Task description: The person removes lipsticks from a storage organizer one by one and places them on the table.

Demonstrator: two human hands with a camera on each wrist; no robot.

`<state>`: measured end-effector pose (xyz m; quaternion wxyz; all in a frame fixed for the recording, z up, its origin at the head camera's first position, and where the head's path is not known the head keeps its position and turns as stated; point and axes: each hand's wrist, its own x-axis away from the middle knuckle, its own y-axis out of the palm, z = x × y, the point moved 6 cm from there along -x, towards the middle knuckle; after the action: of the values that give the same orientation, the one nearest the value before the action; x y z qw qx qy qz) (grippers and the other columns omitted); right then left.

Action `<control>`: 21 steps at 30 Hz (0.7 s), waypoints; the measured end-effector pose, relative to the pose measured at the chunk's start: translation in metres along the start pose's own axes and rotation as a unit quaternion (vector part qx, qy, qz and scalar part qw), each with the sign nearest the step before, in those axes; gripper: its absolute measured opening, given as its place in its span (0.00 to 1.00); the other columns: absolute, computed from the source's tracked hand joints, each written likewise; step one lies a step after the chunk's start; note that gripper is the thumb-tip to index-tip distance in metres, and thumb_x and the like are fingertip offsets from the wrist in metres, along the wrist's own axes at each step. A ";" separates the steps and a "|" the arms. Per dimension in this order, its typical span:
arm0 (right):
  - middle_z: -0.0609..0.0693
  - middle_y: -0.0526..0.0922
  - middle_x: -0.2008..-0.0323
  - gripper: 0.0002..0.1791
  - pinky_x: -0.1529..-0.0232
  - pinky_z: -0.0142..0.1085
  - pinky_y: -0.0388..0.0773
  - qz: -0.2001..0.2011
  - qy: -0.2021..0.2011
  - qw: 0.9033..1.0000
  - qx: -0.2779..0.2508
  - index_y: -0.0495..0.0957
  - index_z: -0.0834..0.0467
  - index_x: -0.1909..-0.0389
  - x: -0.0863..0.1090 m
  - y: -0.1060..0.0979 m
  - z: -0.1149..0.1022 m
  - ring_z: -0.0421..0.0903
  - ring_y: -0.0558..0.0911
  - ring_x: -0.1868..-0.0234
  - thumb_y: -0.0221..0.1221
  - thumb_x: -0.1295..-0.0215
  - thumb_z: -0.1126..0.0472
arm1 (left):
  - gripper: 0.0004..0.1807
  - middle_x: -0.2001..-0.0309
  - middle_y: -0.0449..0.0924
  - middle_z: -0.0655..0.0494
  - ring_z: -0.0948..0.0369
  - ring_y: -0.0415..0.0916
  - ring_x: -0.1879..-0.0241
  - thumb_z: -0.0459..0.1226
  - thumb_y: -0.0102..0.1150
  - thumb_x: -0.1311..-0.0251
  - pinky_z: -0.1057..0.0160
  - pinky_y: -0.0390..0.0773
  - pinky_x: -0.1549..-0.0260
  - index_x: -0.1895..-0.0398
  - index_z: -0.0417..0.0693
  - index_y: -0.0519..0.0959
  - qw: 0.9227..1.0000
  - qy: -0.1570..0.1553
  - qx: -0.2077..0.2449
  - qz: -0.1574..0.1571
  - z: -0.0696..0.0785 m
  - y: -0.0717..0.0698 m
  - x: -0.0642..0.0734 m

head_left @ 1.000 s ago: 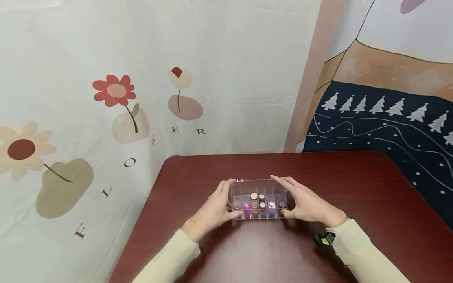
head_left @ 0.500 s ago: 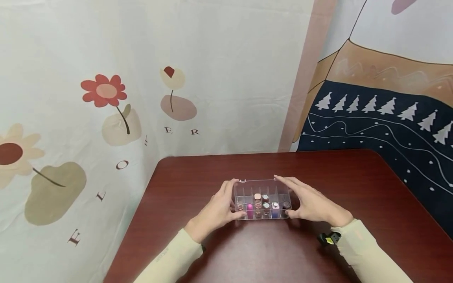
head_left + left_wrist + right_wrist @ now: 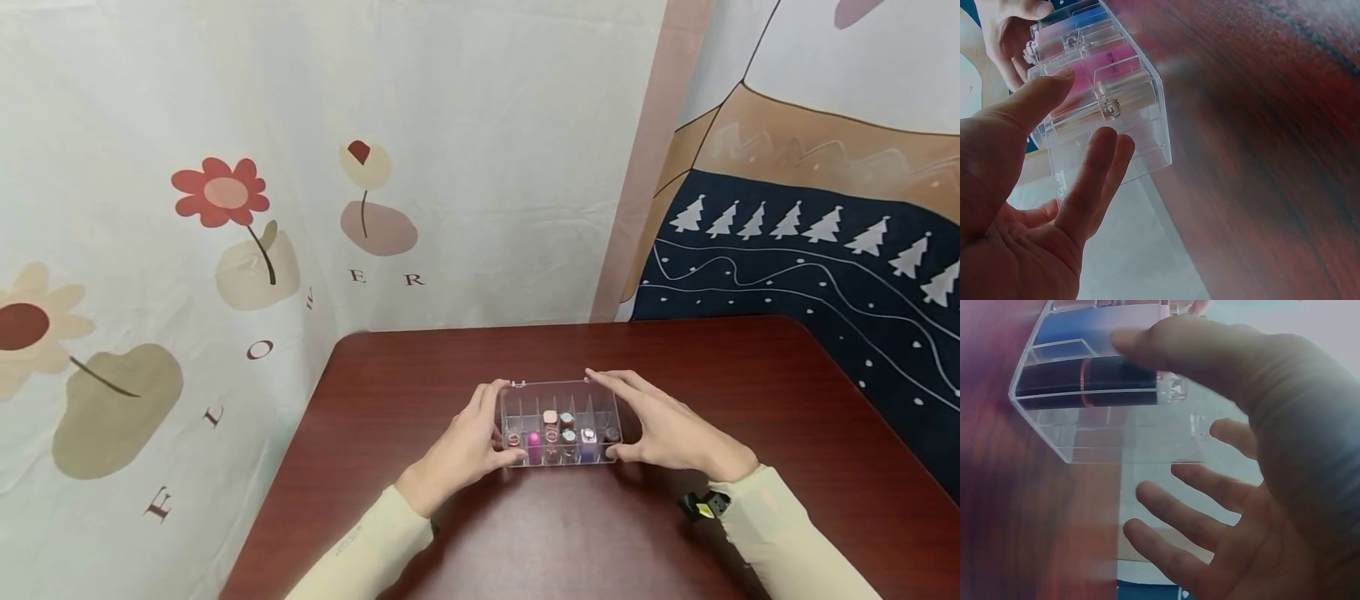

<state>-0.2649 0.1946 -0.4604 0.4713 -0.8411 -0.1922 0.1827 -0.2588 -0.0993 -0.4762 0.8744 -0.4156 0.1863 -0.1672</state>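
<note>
A clear plastic divided box [image 3: 527, 403] sits between my two hands over the table. Its compartments hold several lipstick-like tubes, mostly along the near row: a bright pink one [image 3: 534, 448], a blue-and-pale one [image 3: 588, 450] and a black one with a coppery band [image 3: 1116, 381]. My left hand [image 3: 457, 446] grips the box's left end, thumb on the near face and fingers along the side and far edge. At the right end my right hand [image 3: 667, 429] holds it likewise, its thumb across the near face and its other fingers spread behind.
The dark red-brown table [image 3: 420, 367] has rounded far corners. Behind it hangs a pale cloth [image 3: 487, 167] with flowers and letters. On the right is a navy cloth [image 3: 720, 267] with white trees. A dark strap [image 3: 705, 505] is on the right wrist.
The view has swung slightly. Both hands and the box have shifted a little to the right together, with the grip unchanged.
</note>
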 end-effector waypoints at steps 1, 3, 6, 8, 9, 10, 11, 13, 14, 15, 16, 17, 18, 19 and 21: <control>0.54 0.73 0.15 0.65 0.35 0.62 0.90 0.004 -0.004 1.000 0.004 0.63 0.41 0.06 0.000 -0.002 -0.001 0.60 0.81 0.22 0.89 0.41 0.56 | 0.57 0.27 0.76 0.38 0.66 0.86 0.62 0.38 0.91 0.38 0.70 0.91 0.60 0.13 0.41 0.61 1.000 0.001 -0.001 0.000 0.000 0.000 0.000; 0.54 0.73 0.15 0.64 0.34 0.64 0.90 0.013 -0.013 1.000 0.007 0.64 0.41 0.07 0.000 -0.005 -0.004 0.61 0.80 0.21 0.89 0.41 0.53 | 0.57 0.28 0.76 0.37 0.66 0.86 0.62 0.38 0.91 0.38 0.69 0.91 0.60 0.14 0.40 0.62 1.000 0.004 -0.003 0.001 0.000 0.001 -0.001; 0.54 0.74 0.16 0.61 0.32 0.66 0.89 0.028 -0.029 0.999 0.008 0.67 0.42 0.08 -0.002 -0.011 -0.009 0.61 0.78 0.21 0.89 0.40 0.51 | 0.57 0.28 0.76 0.37 0.65 0.87 0.63 0.38 0.91 0.39 0.69 0.91 0.60 0.14 0.38 0.62 1.000 0.007 -0.006 0.002 0.001 0.000 -0.002; 0.53 0.75 0.17 0.58 0.30 0.67 0.88 0.034 -0.037 0.999 0.005 0.70 0.43 0.10 -0.004 -0.013 -0.012 0.60 0.77 0.21 0.89 0.39 0.51 | 0.58 0.28 0.76 0.37 0.64 0.87 0.62 0.38 0.92 0.39 0.68 0.91 0.60 0.14 0.38 0.62 1.000 0.007 -0.006 0.003 0.001 0.000 -0.003; 0.53 0.76 0.17 0.57 0.29 0.66 0.88 0.036 -0.042 0.998 0.004 0.71 0.43 0.10 -0.005 -0.014 -0.014 0.59 0.78 0.21 0.88 0.39 0.52 | 0.58 0.28 0.76 0.38 0.64 0.87 0.62 0.38 0.92 0.39 0.68 0.91 0.60 0.14 0.38 0.61 1.000 0.007 -0.006 0.002 0.001 0.000 -0.003; 0.52 0.76 0.17 0.56 0.29 0.66 0.87 0.038 -0.047 0.998 0.002 0.72 0.43 0.11 -0.006 -0.015 -0.015 0.59 0.78 0.21 0.88 0.38 0.52 | 0.58 0.28 0.76 0.38 0.64 0.87 0.62 0.38 0.92 0.39 0.68 0.91 0.60 0.14 0.38 0.61 1.000 0.007 -0.006 0.002 0.001 0.000 -0.003; 0.52 0.77 0.18 0.55 0.28 0.66 0.87 0.038 -0.051 0.998 0.001 0.73 0.43 0.11 -0.007 -0.015 -0.017 0.58 0.78 0.21 0.88 0.38 0.53 | 0.58 0.28 0.76 0.38 0.64 0.87 0.62 0.38 0.92 0.39 0.68 0.91 0.60 0.14 0.38 0.61 1.000 0.006 -0.006 0.001 0.001 0.000 -0.003; 0.51 0.77 0.18 0.53 0.27 0.65 0.87 0.039 -0.060 0.997 0.000 0.74 0.43 0.12 -0.009 -0.015 -0.020 0.58 0.79 0.21 0.87 0.37 0.56 | 0.58 0.28 0.76 0.37 0.64 0.87 0.62 0.38 0.92 0.39 0.68 0.91 0.60 0.14 0.39 0.61 1.000 0.005 -0.005 0.001 0.001 0.000 -0.003; 0.51 0.78 0.18 0.52 0.27 0.65 0.87 0.040 -0.065 0.997 0.001 0.74 0.43 0.13 -0.010 -0.015 -0.021 0.57 0.79 0.21 0.86 0.37 0.57 | 0.58 0.28 0.76 0.37 0.65 0.87 0.62 0.38 0.92 0.39 0.69 0.91 0.60 0.14 0.39 0.61 1.000 0.003 -0.004 0.000 0.001 0.001 -0.003; 0.50 0.78 0.19 0.52 0.28 0.64 0.87 0.041 -0.069 0.997 0.002 0.75 0.43 0.13 -0.011 -0.015 -0.022 0.56 0.80 0.22 0.86 0.37 0.58 | 0.58 0.28 0.76 0.37 0.65 0.87 0.62 0.38 0.91 0.39 0.69 0.91 0.60 0.13 0.39 0.61 1.000 0.001 -0.003 -0.001 0.001 0.001 -0.003; 0.50 0.79 0.19 0.51 0.27 0.64 0.87 0.042 -0.074 0.996 0.004 0.75 0.44 0.13 -0.012 -0.014 -0.024 0.56 0.80 0.22 0.85 0.37 0.59 | 0.58 0.27 0.76 0.37 0.65 0.88 0.62 0.38 0.91 0.38 0.70 0.91 0.60 0.13 0.40 0.61 1.000 -0.003 -0.002 -0.002 0.001 0.001 -0.003; 0.50 0.79 0.19 0.50 0.28 0.63 0.87 0.043 -0.078 0.996 0.005 0.76 0.44 0.14 -0.013 -0.014 -0.025 0.55 0.80 0.22 0.85 0.37 0.60 | 0.58 0.27 0.76 0.37 0.65 0.88 0.61 0.38 0.91 0.38 0.70 0.91 0.60 0.13 0.41 0.61 1.000 -0.006 0.000 -0.004 0.001 0.001 -0.002; 0.50 0.79 0.19 0.49 0.28 0.63 0.87 0.045 -0.082 0.996 0.006 0.76 0.44 0.14 -0.014 -0.014 -0.026 0.54 0.80 0.22 0.85 0.36 0.60 | 0.58 0.26 0.75 0.37 0.65 0.88 0.61 0.38 0.91 0.38 0.71 0.91 0.60 0.13 0.41 0.61 1.000 -0.009 0.002 -0.005 0.001 0.001 -0.002; 0.51 0.80 0.20 0.49 0.27 0.62 0.87 0.047 -0.086 0.995 0.007 0.77 0.45 0.15 -0.015 -0.014 -0.027 0.54 0.80 0.22 0.85 0.36 0.60 | 0.58 0.26 0.75 0.37 0.64 0.89 0.61 0.38 0.91 0.37 0.71 0.91 0.60 0.12 0.41 0.61 1.000 -0.012 0.003 -0.007 0.000 0.001 -0.002; 0.51 0.80 0.20 0.47 0.27 0.63 0.87 0.052 -0.092 0.994 0.006 0.78 0.46 0.16 -0.017 -0.015 -0.030 0.54 0.81 0.23 0.85 0.36 0.59 | 0.58 0.25 0.75 0.38 0.64 0.89 0.60 0.39 0.90 0.37 0.71 0.91 0.59 0.12 0.42 0.60 1.000 -0.017 0.007 -0.010 0.000 0.001 -0.001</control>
<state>-0.2673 0.1722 -0.4305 0.4466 -0.8268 -0.1893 0.2847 -0.2599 -0.0979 -0.4772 0.8785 -0.4143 0.1665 -0.1700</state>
